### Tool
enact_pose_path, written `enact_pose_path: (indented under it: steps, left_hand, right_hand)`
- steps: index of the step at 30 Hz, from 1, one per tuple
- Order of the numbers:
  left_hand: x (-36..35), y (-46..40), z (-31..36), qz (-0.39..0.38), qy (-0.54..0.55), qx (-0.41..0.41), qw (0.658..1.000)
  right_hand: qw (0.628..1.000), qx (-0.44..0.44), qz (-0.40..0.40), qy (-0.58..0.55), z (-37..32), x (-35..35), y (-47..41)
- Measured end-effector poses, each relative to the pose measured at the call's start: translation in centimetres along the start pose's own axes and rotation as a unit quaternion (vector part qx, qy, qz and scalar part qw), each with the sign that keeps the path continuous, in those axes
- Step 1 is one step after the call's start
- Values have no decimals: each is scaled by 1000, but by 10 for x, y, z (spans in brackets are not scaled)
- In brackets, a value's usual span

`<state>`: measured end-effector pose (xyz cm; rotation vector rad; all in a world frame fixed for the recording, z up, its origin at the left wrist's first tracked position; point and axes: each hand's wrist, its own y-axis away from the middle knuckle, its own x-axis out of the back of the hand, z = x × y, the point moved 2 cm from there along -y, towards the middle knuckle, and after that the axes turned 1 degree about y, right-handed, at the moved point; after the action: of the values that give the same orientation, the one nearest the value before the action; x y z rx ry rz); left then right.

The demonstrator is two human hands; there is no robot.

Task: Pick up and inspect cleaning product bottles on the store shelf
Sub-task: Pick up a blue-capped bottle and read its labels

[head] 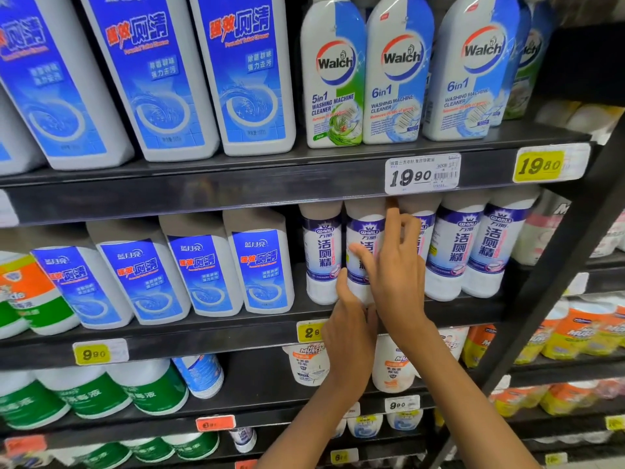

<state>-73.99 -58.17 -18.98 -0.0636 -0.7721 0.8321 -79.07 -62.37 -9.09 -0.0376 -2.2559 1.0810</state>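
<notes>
Nearest the camera, two bare forearms rise from the lower edge toward the middle shelf (236, 328). The left hand (350, 328) sits at the foot of a white Wanli bottle (363, 231), its fingers (343, 282) curled against the bottle's lower left side. The right hand (394, 265) lies across the same bottle's front, fingers spread wide, the thumb (363, 253) over the label and the index finger (392, 211) pointing up toward the white price tag (422, 173) on the shelf edge above. Whether the right fingers wrap behind the bottle cannot be told; they look more laid on than clamped.

The bottle stands upright in its row, touching a matching bottle (321, 255) just left of the left fingers and another mostly hidden behind the right hand. More of the same brand (455, 252) stand right of the right fingers. Blue toilet cleaner bottles (206, 265) stand well left of the hands, and Walch washing machine cleaners (334, 72) sit on the shelf above the fingers.

By my reading, this is the pick-up step: both hands are settled on one bottle, which is not yet lifted. The next move probably calls for closing the right fingers round the body, supporting the base with the left, then drawing it straight out toward the camera, low enough that the neck clears the shelf lip overhead and gently enough not to tip the touching neighbours.
</notes>
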Motion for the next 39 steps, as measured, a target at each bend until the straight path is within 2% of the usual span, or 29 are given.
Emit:
enact_pose_path:
  steps: [4,8,10,13,17,22,27,30,33,35,37,39]
  left_hand:
    - [9,5,2,15,32,-8,999]
    - [36,-1,6,164,103,-39,980]
    - [47,-11,10,205,95,-43,973]
    - [48,-24,17,140,102,-33,984]
    - [47,-41,10,70,157,48,984]
    - [51,-36,3,100,186,52,976]
    - [67,-1,4,131,234,-9,963]
    - [83,25,-2,118,264,-7,957]
    - [97,45,-10,40,324,19,945]
    - [105,59,-13,-2,367,12,930]
    - [107,74,-14,-23,420,34,906]
    - [108,85,-16,-41,446,76,891]
  right_hand:
    - [1000,22,11,-7,2,-2,6]
    - [998,35,35,-40,7,-1,14]
    - [997,42,55,-45,8,1,19]
    - [995,67,69,-20,6,3,28]
    - [993,98,69,5,8,8,35]
    - [997,53,17,-60,12,13,38]
    - [977,47,-31,-206,3,16,37]
    - [937,-11,-102,-335,-7,17,34]
    - [841,-130,-220,-477,-26,11,32]
    - [774,-220,-267,-531,-34,6,32]
    - [718,-257,-297,-575,-40,3,36]
    - [708,-244,-308,-586,-46,3,40]
